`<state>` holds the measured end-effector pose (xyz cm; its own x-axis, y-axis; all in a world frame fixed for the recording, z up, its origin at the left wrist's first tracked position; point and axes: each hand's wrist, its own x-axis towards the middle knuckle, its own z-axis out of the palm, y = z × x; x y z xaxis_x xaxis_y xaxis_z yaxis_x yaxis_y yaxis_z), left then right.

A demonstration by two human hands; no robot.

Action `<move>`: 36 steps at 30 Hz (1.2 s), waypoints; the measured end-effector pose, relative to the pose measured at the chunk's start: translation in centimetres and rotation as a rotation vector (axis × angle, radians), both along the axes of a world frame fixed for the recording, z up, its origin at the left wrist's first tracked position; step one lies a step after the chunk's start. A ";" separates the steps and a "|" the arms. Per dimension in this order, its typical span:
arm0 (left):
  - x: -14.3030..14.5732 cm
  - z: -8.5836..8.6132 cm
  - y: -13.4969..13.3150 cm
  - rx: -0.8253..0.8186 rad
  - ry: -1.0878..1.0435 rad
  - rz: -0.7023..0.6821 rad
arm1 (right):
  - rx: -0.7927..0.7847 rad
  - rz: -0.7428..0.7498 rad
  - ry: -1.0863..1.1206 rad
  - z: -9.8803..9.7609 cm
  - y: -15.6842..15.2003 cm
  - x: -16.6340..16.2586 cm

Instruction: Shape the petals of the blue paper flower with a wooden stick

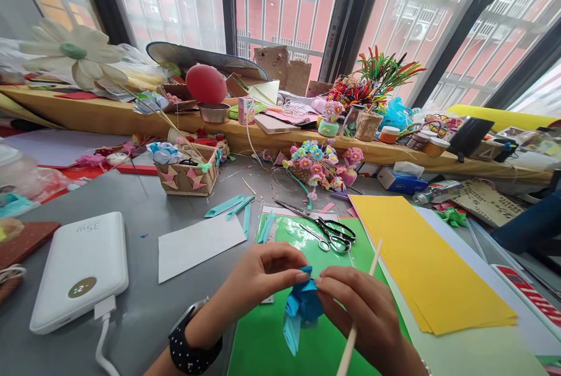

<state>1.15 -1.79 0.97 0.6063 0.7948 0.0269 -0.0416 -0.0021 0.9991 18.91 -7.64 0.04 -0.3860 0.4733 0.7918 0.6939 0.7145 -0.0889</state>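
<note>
Between my two hands is a folded blue paper piece (302, 303), held just above a green sheet (258, 347). My left hand (274, 271) pinches its upper edge between thumb and fingers. On the other side, my right hand (362, 300) grips the paper with its fingertips. A thin wooden stick (350, 344) also passes through my right hand, pointing up and away. Beyond my hands, black-handled scissors (337, 233) and a smaller pair of scissors (322, 241) lie on the green sheet. Folded light-blue paper strips (223, 206) rest farther left.
A white card (201, 247) and a white power bank (83, 271) with a cable lie on the left. Yellow paper sheets (429, 259) are on the right. Behind stand a cardboard box (188, 180), a basket of small flowers (315, 165) and a crowded ledge (245, 139).
</note>
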 end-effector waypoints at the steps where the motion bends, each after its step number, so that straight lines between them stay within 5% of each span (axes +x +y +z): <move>1: 0.1 0.0 0.0 0.014 0.011 0.010 | -0.007 -0.002 0.008 0.0 0.1 0.0; 12: 0.3 -0.1 -0.2 0.122 -0.063 0.102 | 0.025 -0.036 0.052 0.1 0.0 -0.1; 16: 0.2 -0.1 -0.4 0.451 0.007 0.198 | 0.032 -0.038 0.077 -0.1 0.2 0.0; 23: 0.2 -1.2 -1.1 1.086 0.066 0.401 | -0.227 -0.159 0.352 0.1 0.3 0.0; 30: 0.6 -2.8 -2.0 1.308 0.161 0.431 | -0.392 -0.060 0.406 0.5 0.1 -0.6; 36: 0.4 -2.3 -2.2 1.485 0.153 0.370 | -0.517 0.001 0.512 0.6 0.0 -0.6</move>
<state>1.54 -3.94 -1.34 0.4578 0.2108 0.8637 0.2857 -0.9548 0.0816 18.35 -7.64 0.62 -0.0278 0.8359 0.5482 0.4738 0.4940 -0.7291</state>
